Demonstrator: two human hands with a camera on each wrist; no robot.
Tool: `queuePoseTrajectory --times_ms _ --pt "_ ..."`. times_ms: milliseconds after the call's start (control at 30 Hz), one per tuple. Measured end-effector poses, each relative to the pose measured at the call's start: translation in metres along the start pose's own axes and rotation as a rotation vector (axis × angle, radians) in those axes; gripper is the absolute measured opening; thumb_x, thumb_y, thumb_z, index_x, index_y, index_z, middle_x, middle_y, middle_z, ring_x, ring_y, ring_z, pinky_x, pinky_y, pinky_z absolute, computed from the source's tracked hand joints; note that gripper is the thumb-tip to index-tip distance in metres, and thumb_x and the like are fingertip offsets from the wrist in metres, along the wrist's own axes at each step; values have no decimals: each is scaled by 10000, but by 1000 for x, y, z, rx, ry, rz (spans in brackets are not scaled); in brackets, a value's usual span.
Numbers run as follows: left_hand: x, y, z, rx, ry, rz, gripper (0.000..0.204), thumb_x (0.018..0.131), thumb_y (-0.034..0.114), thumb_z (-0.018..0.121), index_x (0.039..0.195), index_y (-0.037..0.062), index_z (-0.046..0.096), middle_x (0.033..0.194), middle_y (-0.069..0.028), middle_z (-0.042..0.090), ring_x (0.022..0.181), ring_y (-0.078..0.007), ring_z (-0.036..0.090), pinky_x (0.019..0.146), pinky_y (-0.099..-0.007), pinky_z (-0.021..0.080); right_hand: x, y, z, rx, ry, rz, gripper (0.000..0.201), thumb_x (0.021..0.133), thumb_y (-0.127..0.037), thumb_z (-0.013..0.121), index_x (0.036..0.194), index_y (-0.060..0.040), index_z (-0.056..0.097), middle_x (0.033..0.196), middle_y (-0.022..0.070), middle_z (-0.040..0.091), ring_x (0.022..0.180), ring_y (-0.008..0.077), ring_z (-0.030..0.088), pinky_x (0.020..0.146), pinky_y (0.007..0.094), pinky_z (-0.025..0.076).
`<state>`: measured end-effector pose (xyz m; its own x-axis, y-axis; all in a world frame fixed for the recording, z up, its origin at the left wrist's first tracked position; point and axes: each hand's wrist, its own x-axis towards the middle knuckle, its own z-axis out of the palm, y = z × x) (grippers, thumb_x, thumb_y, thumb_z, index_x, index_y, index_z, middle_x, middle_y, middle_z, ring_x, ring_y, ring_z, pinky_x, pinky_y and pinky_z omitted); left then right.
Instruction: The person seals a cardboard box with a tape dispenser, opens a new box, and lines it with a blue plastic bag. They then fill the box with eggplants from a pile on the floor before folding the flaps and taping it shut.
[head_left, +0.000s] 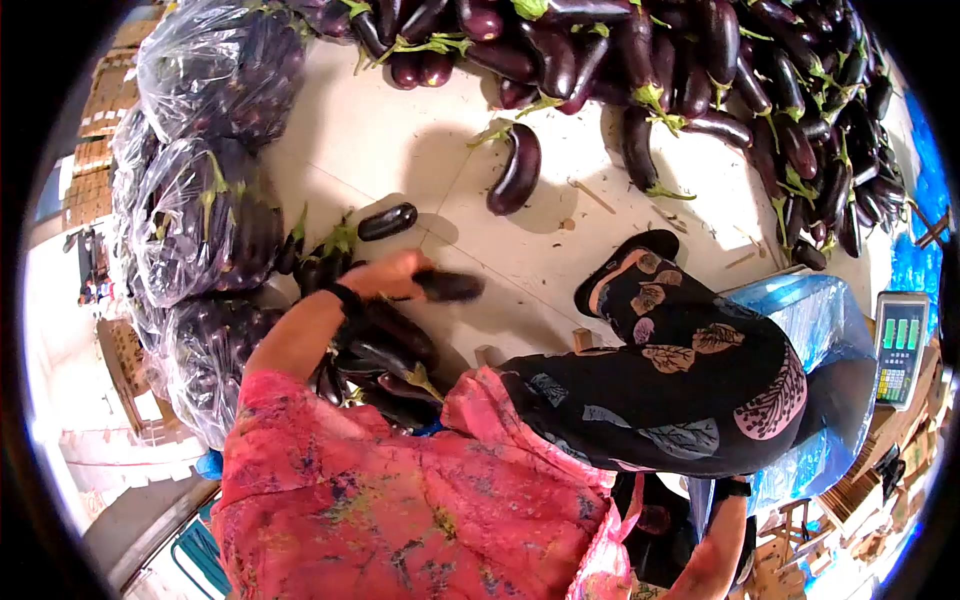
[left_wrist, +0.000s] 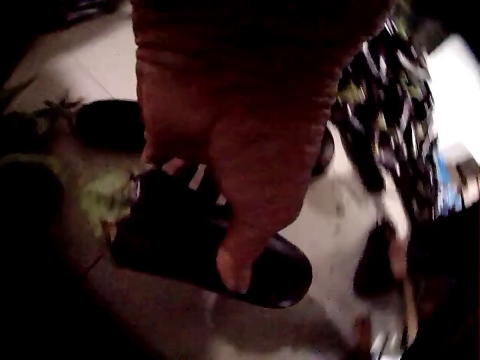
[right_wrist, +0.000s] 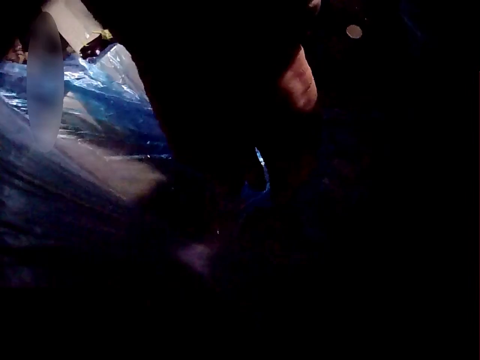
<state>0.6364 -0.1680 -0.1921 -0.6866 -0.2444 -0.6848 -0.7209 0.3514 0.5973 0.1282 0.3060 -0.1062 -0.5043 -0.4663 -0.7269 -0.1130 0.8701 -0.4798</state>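
Left arm stretched forward, left hand (head_left: 395, 275) palm down with fingers (left_wrist: 238, 262) curled in a grip, right forearm low at the body's side, right hand (right_wrist: 298, 81) barely visible in shadow

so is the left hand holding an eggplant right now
Yes, in the left wrist view the left hand has its fingers curled round a dark eggplant, lifted above the pale floor.

Bagged eggplants (head_left: 200, 215) left, loose heap (head_left: 760, 90) behind — scale (head_left: 898, 348) right

blue plastic bag (right_wrist: 97, 97), rest too dark
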Motion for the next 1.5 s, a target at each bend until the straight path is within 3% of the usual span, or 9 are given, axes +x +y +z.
queuePoseTrajectory --times_ms 167,600,1000,1167,1233,1300,1333,1400,1500 --pt "-6 29 -58 -1249 66 -163 554 883 247 685 1315 -58 522 1061 -139 684 906 -204 686 757 -308 579 15 -13 6 3 2 -32 331 889 -209 622 1171 -38 592 1003 190 628 922 374 609 783 430 487" --pt "33 112 -43 -1741 -86 411 822 854 485 717 1392 -67 433 1288 -284 582 1193 -380 593 1065 -477 461 14 -5 -3 6 15 -41 309 872 -183 642 1140 -35 607 959 202 636 886 394 616 751 442 494" --pt "53 106 -69 -1477 236 149 605 880 377 711 1282 -40 536 1107 -172 675 999 -253 671 883 -346 544 16 -14 -11 -69 32 -169 289 855 -159 661 1112 -32 620 919 214 643 853 413 623 722 454 502" --pt "102 26 -92 -760 1034 -203 403 854 173 732 1199 9 603 1079 -77 661 1021 -211 611 901 -346 488 24 -50 -40 -457 124 -605 281 848 -149 668 1100 -31 625 902 219 646 839 421 626 709 458 505" --pt "110 3 -84 -172 1201 -1 327 922 140 639 1221 10 605 1149 -144 667 1096 -239 616 945 -360 489 27 -65 -55 -467 158 -659 278 846 -145 671 1095 -31 628 896 221 647 834 424 627 704 460 506" --pt "96 62 -54 -310 738 -61 319 974 117 532 1277 38 595 1202 -169 662 1106 -254 625 956 -375 496 24 -62 -67 -249 162 -537 276 832 -111 682 1084 -11 629 909 214 658 824 424 632 690 457 508" --pt "103 45 -11 -865 413 66 329 1018 178 489 1314 75 590 1210 -119 676 1059 -239 645 915 -374 516 10 -90 -75 -317 181 -486 270 831 -102 681 1079 -10 629 905 214 655 828 422 633 694 461 505" --pt "97 107 34 -591 -195 -28 482 1003 373 559 1417 129 520 1323 -66 610 1169 -175 578 925 -343 502 -1 -122 -88 -415 257 -451 259 838 -93 676 1079 -11 631 900 215 650 830 418 634 698 464 503" --pt "91 179 59 -567 -405 10 511 981 343 595 1432 121 499 1340 -60 589 1206 -173 549 962 -337 487 -21 -118 -117 -471 505 -549 236 854 -95 668 1070 -3 644 918 217 651 836 406 648 709 440 515"
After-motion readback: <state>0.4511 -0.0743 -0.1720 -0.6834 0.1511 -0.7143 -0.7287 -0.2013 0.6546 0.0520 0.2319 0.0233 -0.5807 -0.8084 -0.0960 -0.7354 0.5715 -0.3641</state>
